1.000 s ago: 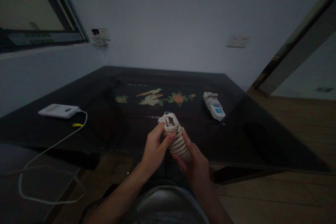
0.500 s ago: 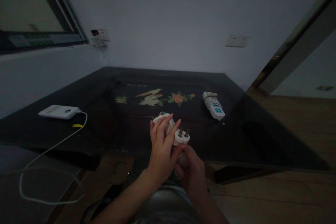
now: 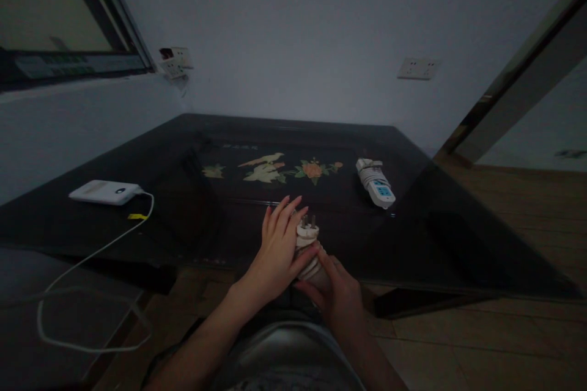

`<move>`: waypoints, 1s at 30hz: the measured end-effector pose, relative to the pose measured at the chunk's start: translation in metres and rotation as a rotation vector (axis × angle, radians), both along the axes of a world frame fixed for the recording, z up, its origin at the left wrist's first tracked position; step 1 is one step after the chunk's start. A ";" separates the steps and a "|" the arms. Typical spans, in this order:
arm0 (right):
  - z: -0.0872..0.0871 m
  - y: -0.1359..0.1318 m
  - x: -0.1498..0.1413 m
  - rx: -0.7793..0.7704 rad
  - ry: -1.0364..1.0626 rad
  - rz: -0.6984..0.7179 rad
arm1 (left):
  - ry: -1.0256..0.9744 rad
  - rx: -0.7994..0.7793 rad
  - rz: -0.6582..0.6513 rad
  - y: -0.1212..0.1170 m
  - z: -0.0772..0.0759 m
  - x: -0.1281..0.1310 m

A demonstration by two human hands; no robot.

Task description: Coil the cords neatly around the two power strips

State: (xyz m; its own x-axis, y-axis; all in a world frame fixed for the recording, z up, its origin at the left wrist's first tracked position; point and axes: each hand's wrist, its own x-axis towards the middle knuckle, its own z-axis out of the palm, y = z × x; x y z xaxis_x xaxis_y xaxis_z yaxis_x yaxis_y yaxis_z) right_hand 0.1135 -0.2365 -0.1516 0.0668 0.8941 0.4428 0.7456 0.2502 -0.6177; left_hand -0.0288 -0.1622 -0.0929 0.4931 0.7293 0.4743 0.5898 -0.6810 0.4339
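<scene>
Between my hands, near the table's front edge, is a white power strip [image 3: 321, 281] with its cord wound round it. Its plug [image 3: 307, 231] lies on the far end, metal prongs pointing away from me. My left hand [image 3: 277, 250] covers the strip's far left part, fingers stretched over it and thumb pressed across the cord. Around the near end my right hand [image 3: 342, 293] is wrapped, thumb and fingers gripping it. Most of the strip's body is hidden under the hands. A second power strip [image 3: 376, 184] with blue sockets and wound cord lies on the table to the right.
The dark glossy table [image 3: 160, 165] bears an inlaid bird and flower picture. At its left lies a white power bank [image 3: 106, 192] with a white cable [image 3: 98, 250] hanging over the front edge. Wall sockets [image 3: 418, 68] are on the wall behind.
My left hand has moved from pinching the plug end to lying over the strip. The plug was lifted clear half a second ago and now rests against the strip. My right hand keeps its grip.
</scene>
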 end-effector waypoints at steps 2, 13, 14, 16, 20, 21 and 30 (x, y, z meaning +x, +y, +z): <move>0.006 0.001 0.001 -0.015 0.083 0.038 | -0.071 0.009 0.008 -0.001 -0.004 0.000; 0.015 0.004 -0.016 0.026 0.460 0.020 | -1.137 -0.021 0.042 0.001 -0.003 0.028; 0.015 0.004 -0.018 0.037 0.471 0.015 | -1.208 -0.024 0.042 0.003 -0.002 0.029; 0.016 0.005 -0.021 0.046 0.502 0.027 | -1.309 -0.027 0.034 0.006 -0.001 0.028; 0.017 0.007 -0.026 0.028 0.579 0.049 | -1.244 -0.055 0.104 0.003 -0.006 0.022; 0.017 0.008 -0.026 0.024 0.595 0.049 | -1.192 -0.078 0.125 0.001 -0.008 0.020; 0.011 0.012 -0.019 -0.043 0.632 0.069 | -0.986 -0.125 -0.005 -0.007 -0.014 0.014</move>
State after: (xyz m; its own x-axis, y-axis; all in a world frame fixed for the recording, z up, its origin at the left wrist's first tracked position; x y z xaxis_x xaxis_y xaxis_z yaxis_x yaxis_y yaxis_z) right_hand 0.0944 -0.2247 -0.1410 0.2452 0.9219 0.2999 0.2172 0.2493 -0.9438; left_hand -0.0153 -0.1695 -0.1072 -0.0773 0.8007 0.5940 -0.0764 -0.5988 0.7972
